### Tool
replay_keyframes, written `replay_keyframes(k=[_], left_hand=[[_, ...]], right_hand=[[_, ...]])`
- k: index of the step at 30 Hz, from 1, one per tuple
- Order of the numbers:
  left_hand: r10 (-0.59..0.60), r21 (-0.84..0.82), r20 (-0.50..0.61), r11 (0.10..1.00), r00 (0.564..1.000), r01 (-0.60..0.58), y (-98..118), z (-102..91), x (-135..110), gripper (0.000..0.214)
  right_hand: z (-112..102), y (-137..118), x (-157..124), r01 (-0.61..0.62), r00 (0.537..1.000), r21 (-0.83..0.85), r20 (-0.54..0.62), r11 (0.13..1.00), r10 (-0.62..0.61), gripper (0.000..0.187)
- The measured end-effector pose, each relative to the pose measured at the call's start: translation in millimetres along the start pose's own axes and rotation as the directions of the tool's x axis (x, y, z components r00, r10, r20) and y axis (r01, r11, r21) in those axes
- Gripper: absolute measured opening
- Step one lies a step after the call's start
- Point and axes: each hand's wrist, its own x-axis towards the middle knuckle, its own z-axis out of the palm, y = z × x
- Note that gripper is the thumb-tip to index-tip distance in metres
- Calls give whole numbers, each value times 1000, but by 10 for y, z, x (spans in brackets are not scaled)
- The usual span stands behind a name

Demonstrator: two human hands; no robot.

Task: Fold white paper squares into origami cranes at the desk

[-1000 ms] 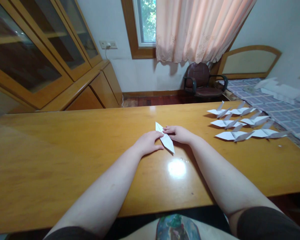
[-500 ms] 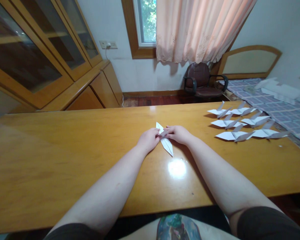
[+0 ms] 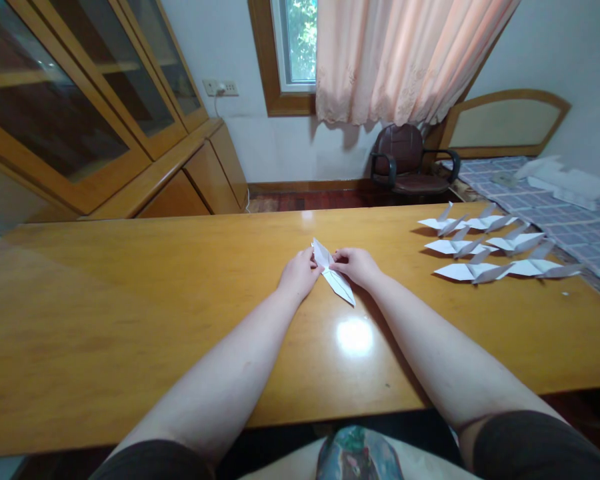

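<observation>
A narrow, pointed piece of folded white paper (image 3: 339,280) lies on the glossy wooden table (image 3: 130,300), slanting from upper left to lower right. My left hand (image 3: 299,273) pinches its left edge near the middle. On the opposite side, the fingers of my right hand (image 3: 356,265) are closed on the paper too. Both paper tips stick out beyond my hands.
Several finished white paper cranes (image 3: 485,247) stand in rows at the table's right. Behind the table are a dark armchair (image 3: 405,160), a glass-door wooden cabinet (image 3: 80,113), a curtained window (image 3: 390,53) and a bed with a checked cover (image 3: 555,207).
The paper's far tip has lifted slightly and its near tip swung a little right. Both hands have closed in on its middle. The camera view shifted slightly.
</observation>
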Motion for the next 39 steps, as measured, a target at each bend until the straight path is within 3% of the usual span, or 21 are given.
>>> replay_keyframes(k=[3,6,11,15,21,28,39], left_hand=[[-46,-125,-23,991,999,42,-29,42,14,68],[-65,-154,-51,986,997,56,-41,67,18,65],[16,75,-139,997,990,-6,-43,54,9,41],[81,244,-52,968,995,-66,-33,53,-6,28],[128,282,61,949,990,-140,11,51,-40,35],[89,316,133,940,987,-127,-21,58,-40,45],[39,300,218,948,975,-105,-4,-11,-41,51]], right_hand=[[29,22,5,10,1000,92,-20,996,-8,30],[40,22,1,24,999,147,-32,989,-19,46],[39,-22,-2,26,997,12,-77,1000,-25,18],[36,-30,18,81,995,-121,-52,989,-88,14],[31,-49,19,227,972,-305,15,925,-234,22],[70,-25,13,398,917,-286,81,872,-392,19],[90,-35,-27,261,961,-369,15,892,-275,30]])
